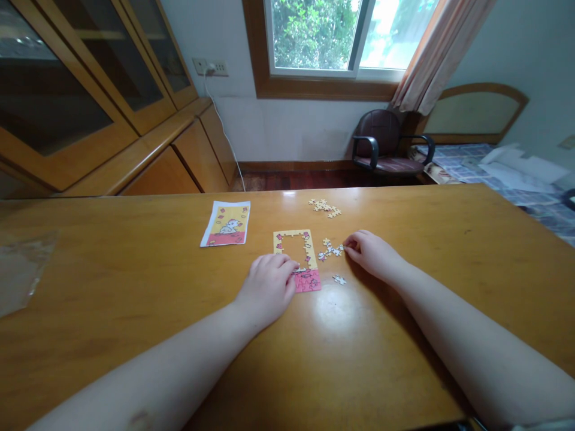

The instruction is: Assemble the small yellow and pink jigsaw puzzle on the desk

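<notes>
A partly assembled jigsaw puzzle [311, 281] lies on the table, with a yellow border, a pink lower part and a gap in its middle showing the wood. My left hand [269, 284] rests over its lower left corner, fingers loosely bent and thumb apart, hiding that part. To the right of the puzzle, my right hand [368, 252] pinches a small puzzle piece [345, 247] between thumb and fingertips, at the edge of a group of loose white pieces [332, 250]. Nearer to me lies another loose bit of puzzle [339, 279].
A picture sheet [228, 224] of a white cartoon animal lies left of the puzzle. Several yellow pieces [324, 207] lie towards the far edge of the wooden table [135, 269]. A clear plastic bag [22, 269] is at the far left. An armchair [381, 143] stands beyond the table.
</notes>
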`<state>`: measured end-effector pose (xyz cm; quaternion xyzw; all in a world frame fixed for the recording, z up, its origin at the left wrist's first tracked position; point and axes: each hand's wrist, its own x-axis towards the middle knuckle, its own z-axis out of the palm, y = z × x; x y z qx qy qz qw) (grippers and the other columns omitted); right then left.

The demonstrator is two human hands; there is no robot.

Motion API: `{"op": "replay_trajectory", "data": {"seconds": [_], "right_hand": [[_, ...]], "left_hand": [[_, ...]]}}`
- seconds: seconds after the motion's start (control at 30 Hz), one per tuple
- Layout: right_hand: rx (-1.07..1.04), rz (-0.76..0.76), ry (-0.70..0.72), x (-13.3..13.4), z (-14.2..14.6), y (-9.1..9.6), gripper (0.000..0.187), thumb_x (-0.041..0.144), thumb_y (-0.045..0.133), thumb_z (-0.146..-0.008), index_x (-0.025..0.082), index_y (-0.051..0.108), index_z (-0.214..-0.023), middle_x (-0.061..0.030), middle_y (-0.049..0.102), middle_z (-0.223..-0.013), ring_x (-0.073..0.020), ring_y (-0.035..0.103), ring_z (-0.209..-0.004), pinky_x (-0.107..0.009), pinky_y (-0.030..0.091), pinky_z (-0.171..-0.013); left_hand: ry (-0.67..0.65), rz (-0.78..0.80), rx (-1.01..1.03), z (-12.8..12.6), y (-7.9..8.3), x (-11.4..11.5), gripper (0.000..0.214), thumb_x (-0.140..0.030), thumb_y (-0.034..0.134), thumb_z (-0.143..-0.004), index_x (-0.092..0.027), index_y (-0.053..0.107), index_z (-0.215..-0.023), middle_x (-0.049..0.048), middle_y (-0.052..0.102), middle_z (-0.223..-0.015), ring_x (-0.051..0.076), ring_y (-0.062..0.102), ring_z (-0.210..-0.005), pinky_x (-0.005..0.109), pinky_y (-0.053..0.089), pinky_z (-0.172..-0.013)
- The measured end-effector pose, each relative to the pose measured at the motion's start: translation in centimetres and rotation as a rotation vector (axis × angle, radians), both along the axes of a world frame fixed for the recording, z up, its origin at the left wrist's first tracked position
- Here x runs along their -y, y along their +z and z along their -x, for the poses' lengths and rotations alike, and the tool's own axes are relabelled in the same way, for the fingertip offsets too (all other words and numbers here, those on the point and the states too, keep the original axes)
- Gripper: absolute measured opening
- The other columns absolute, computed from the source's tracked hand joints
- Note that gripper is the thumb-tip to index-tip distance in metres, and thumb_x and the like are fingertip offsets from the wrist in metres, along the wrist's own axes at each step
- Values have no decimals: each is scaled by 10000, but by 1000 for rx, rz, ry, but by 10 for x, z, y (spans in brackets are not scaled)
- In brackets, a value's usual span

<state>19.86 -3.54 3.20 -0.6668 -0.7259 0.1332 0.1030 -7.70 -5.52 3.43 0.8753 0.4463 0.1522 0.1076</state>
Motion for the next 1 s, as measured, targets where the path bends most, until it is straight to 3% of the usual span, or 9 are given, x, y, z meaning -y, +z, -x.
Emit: {"op": "replay_trajectory", "data": {"seconds": [0.2, 0.37, 0.63, 0.73, 1.0], "right_hand": [[-28, 43, 17, 3, -1, 3, 12, 185, 600, -743, 187, 597, -754, -53, 649, -842, -165, 587, -752, -258, 441, -689], [-124, 15, 19, 8, 3, 9, 51, 206, 573, -767, 198, 622, -752, -22, 637, -745, -155, 567, -690, -256, 423, -650], [-399, 72, 239, 30, 42, 10, 46, 229, 637, -810, 220, 678, -791, 7, 695, -813, -124, 598, -717, -237, 446, -689], [-400, 83, 243, 33, 54, 7, 34, 198, 662, -799, 217, 673, -774, 10, 700, -792, -126, 606, -717, -239, 455, -692], [-325, -123, 418, 28, 44, 1, 120, 263, 594, -883, 206, 690, -927, -51, 705, -922, -162, 642, -867, -299, 496, -822]], "left_hand": [[2, -4, -5, 0, -1, 0, 238, -178, 488, -854, -214, 666, -1007, 65, 664, -1020, 234, 580, -967, 419, 452, -879], [-9, -13, -7, 0, 0, 0, 226, -182, 493, -857, -209, 672, -992, 71, 670, -992, 229, 580, -951, 416, 455, -868], [-92, 14, -40, -2, 0, 1, 175, -227, 516, -873, -209, 666, -959, 58, 675, -979, 232, 576, -973, 425, 444, -897], [-106, 12, -49, -2, -1, 1, 162, -227, 527, -867, -204, 659, -959, 60, 675, -986, 236, 575, -983, 429, 444, -904], [-107, 29, -45, -3, -2, 0, 177, -276, 554, -866, -214, 657, -996, 56, 669, -993, 240, 573, -983, 434, 443, -902]]}}
